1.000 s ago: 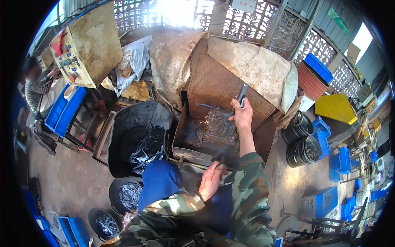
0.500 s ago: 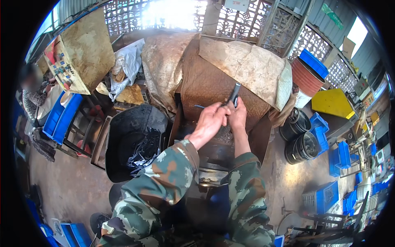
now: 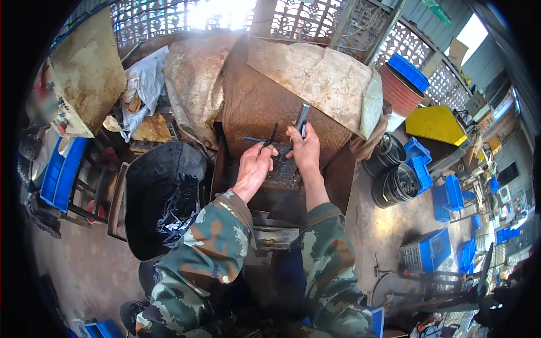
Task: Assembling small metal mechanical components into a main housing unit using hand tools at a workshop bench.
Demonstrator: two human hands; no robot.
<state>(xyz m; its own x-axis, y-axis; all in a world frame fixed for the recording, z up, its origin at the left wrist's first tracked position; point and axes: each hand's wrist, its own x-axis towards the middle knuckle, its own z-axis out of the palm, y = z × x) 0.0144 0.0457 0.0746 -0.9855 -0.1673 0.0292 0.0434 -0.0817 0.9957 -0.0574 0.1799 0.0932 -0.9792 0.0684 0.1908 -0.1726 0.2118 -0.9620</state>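
Note:
My right hand is closed around a dark grey bar-like piece with a bright end, pointing up and away from me. Left of it, my left hand pinches a thin dark strip that stands upright from the fingers. A gap separates the two hands. Both are above an open metal trough with a wet-looking, dark patch at its middle. Another narrow bluish strip shows just beyond my left hand. Brown sheeting hangs behind the trough.
Left of the trough stands a black bin with several thin strips inside. A control box and a blue crate are farther left, beside a partly seen person. On the right are black buckets, blue bins and a yellow cover.
My hands have come apart. The left hand, earlier together with the right at the bar, now holds a thin strip off to the left. The whole view has shifted slightly.

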